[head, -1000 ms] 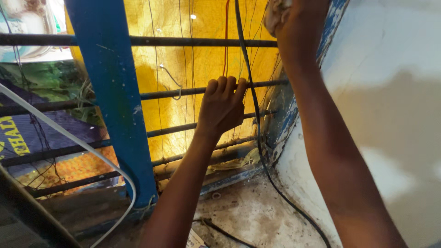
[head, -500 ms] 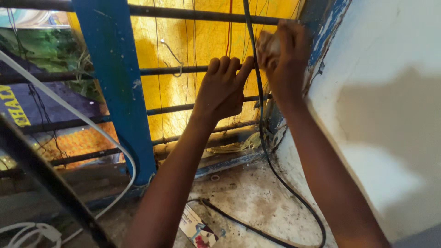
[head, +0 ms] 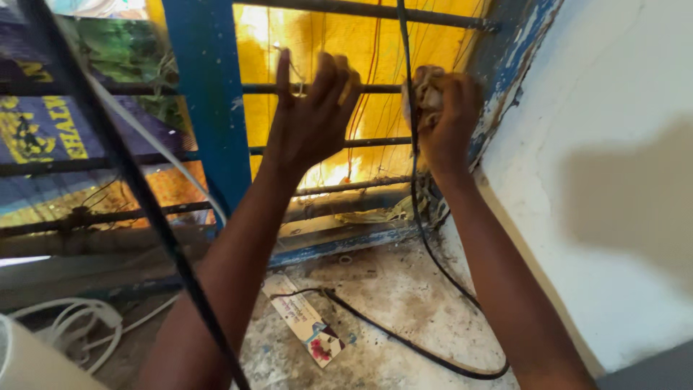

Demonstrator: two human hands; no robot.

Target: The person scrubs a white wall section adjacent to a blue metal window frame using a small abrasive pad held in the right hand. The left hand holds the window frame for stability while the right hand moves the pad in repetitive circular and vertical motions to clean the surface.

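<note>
A: What's in front of you?

B: The blue window frame (head: 209, 108), yellow sheet (head: 375, 50) behind the bars. My left hand (head: 310, 123) has its fingers spread loose against a horizontal bar (head: 375, 89), not gripping. My right hand (head: 444, 119) is clenched round a crumpled rag (head: 426, 90) pressed by the frame's corner.

A: Any risk?

B: I'd say the black cable (head: 415, 188) beside my right wrist could snag and tug.
</note>
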